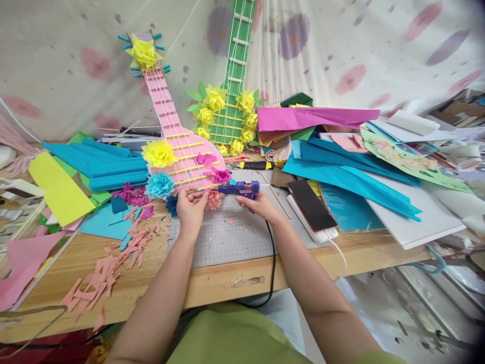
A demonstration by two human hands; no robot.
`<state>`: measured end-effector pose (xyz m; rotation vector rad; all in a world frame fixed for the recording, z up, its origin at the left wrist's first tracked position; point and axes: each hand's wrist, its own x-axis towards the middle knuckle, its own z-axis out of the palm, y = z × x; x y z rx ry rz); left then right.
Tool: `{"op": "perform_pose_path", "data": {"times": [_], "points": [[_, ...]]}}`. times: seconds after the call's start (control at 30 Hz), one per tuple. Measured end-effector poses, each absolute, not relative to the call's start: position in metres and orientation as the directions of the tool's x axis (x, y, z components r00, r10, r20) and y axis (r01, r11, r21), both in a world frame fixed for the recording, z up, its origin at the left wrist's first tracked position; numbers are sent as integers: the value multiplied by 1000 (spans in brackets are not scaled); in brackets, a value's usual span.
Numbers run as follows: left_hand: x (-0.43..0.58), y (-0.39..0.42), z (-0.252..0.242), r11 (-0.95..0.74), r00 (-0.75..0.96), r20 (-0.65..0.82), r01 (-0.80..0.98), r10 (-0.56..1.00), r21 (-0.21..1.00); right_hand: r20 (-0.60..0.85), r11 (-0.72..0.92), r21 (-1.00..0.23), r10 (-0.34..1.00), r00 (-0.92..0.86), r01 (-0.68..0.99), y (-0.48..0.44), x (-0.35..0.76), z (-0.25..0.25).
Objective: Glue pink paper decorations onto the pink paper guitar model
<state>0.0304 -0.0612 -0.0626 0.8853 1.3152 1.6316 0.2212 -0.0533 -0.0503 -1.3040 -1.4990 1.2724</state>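
My right hand [259, 203] grips a blue hot glue gun [238, 189], its nozzle turned left toward the fingertips of my left hand. My left hand [192, 208] is closed in a pinch at the lower edge of a pink paper guitar [193, 162]; what lies between the fingers is too small to make out. Beside the left thumb is a salmon paper flower [214, 200]. Around the guitar's body are a yellow paper flower [159, 153], a light blue paper flower [159, 186], a dark blue flower [172, 206] and a magenta flower [222, 175].
Behind stands a green paper guitar [232, 108] with yellow flowers. A grey cutting mat [227, 237] lies under my hands. Salmon paper scraps [100, 278] are spread at left. A phone [311, 205] rests on a white power bank at right, near blue paper [352, 177]. The gun's black cord [273, 258] hangs over the table edge.
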Motion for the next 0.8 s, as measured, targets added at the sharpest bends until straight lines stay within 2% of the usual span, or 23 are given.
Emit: {"op": "perform_pose_path", "data": {"times": [0.3, 0.8], "points": [[32, -63, -62, -92, -404, 6, -193, 915, 977, -63, -17, -972, 980, -188, 234, -53, 222, -52], [34, -64, -65, -110, -397, 69, -81, 915, 991, -25, 24, -974, 978, -209, 225, -52, 224, -55]]}}
